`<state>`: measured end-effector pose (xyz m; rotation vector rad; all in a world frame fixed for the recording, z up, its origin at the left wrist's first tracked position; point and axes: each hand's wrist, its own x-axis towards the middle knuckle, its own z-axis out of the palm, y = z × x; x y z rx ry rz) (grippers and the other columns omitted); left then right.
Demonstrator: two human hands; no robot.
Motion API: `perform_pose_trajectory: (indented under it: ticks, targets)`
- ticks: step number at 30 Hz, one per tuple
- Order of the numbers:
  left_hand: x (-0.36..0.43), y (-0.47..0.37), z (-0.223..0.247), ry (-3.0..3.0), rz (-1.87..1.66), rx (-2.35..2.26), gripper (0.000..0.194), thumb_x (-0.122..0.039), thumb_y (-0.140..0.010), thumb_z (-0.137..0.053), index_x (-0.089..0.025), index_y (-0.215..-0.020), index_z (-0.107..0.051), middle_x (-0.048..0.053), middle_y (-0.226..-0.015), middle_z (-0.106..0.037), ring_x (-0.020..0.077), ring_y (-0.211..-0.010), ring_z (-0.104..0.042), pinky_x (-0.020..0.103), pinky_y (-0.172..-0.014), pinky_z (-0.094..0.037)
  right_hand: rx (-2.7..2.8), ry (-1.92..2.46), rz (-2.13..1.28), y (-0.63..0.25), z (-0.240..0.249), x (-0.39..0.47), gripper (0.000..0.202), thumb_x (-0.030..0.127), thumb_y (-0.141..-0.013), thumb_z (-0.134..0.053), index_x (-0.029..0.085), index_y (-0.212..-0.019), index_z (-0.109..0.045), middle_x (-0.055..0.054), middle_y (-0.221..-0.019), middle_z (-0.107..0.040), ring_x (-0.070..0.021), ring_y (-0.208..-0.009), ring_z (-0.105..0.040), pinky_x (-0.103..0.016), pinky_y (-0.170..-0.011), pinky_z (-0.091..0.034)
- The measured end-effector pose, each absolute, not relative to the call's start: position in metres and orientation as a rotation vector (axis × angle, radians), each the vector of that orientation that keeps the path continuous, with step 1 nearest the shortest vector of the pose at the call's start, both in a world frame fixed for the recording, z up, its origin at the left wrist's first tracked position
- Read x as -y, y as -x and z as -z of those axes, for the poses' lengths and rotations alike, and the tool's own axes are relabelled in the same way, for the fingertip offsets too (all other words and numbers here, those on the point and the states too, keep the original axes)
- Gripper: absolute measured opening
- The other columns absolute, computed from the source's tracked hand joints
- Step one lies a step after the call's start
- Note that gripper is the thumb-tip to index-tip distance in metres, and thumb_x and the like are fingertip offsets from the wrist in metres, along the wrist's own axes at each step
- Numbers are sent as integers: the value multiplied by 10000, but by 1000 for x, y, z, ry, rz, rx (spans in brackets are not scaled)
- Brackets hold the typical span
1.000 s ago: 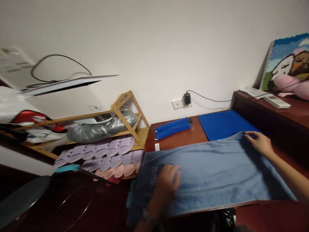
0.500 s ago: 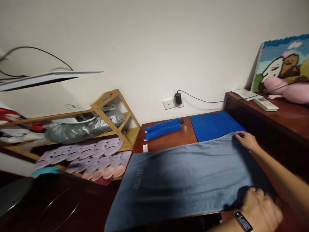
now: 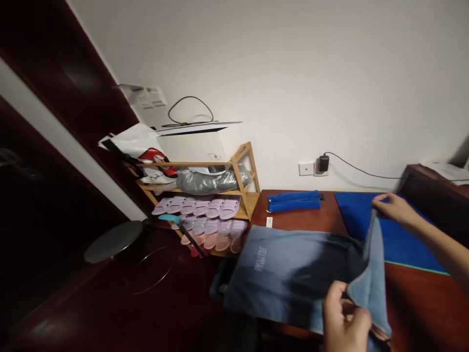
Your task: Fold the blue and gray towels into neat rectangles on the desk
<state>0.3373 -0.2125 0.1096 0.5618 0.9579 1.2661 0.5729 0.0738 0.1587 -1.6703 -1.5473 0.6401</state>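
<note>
A grey-blue towel (image 3: pixel 278 274) with embroidered lettering lies on the reddish-brown table, its right end lifted and folding over toward the left. My right hand (image 3: pixel 394 208) pinches the far corner of that end, raised above a bright blue cloth. Nearer to me, my left hand (image 3: pixel 346 315) is closed on the near part of the lifted end, fingers bent round the edge. The flat blue cloth (image 3: pixel 403 247) with a green edge lies under and beside my right arm. A folded blue cloth (image 3: pixel 295 201) rests by the wall.
A wooden rack (image 3: pixel 252 203) with purple and pink slippers (image 3: pixel 229 208) stands left of the table (image 3: pixel 308 222). A round stool (image 3: pixel 113 239) is farther left. A black plug (image 3: pixel 323 163) trails a cable to the right-hand ledge (image 3: pixel 421 171).
My hands have lifted the towel's right end and brought it leftward, uncovering tabletop and more of the flat blue cloth. The view has swung left.
</note>
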Motion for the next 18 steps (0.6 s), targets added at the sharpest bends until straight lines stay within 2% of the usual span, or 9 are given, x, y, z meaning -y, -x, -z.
perform_pose_trajectory:
  ticks: [3,7,11,13,16,18]
  targets:
    - [228,-288,-118,-509,-1397,-1029,523,-356,-680,-816,-243,-1162,-644,-27,-711,-638,183,-526,-657,292,-549,-547,1651,1552,-858,-480,-194,-77,260,364,-836,-592,181,-1013,-643,10,-541,-623,-160,-488,-598,-266,-485,-483]
    - [235,-222,-113,-558,-1501,-1071,304,-396,-720,-771,-246,-962,-666,-43,-574,-590,196,-487,-643,308,-567,-557,2001,1562,-803,-363,-207,-82,253,347,-909,-511,178,-943,-696,-3,-569,-648,-149,-513,-601,-244,-505,-459]
    - [239,-151,-88,-485,-1701,-1272,285,-453,-747,-757,-282,-964,-688,-30,-533,-619,226,-491,-667,329,-601,-572,2276,1505,-818,-260,-186,-84,290,294,-904,-521,179,-708,-701,-31,-594,-696,-147,-547,-641,-229,-554,-481]
    - [246,-118,-69,-474,-1785,-1390,262,-500,-766,-737,-291,-917,-689,-19,-493,-616,246,-490,-672,336,-593,-564,2418,1452,-845,-217,-169,-83,302,260,-888,-533,185,-651,-705,-25,-604,-714,-148,-574,-663,-220,-580,-497]
    - [259,-79,-39,-544,-1768,-1607,313,-580,-826,-653,-281,-914,-680,-3,-482,-628,255,-485,-663,336,-573,-542,2591,1374,-816,-169,-140,-79,225,223,-852,-593,197,-695,-752,-13,-668,-753,-164,-669,-708,-222,-671,-532]
    - [267,-60,-22,-635,-1570,-1862,319,-565,-882,-587,-277,-974,-692,12,-536,-668,260,-523,-679,332,-588,-533,2664,1332,-731,-150,-120,-77,171,201,-842,-627,202,-804,-794,-35,-802,-795,-194,-840,-741,-241,-803,-541]
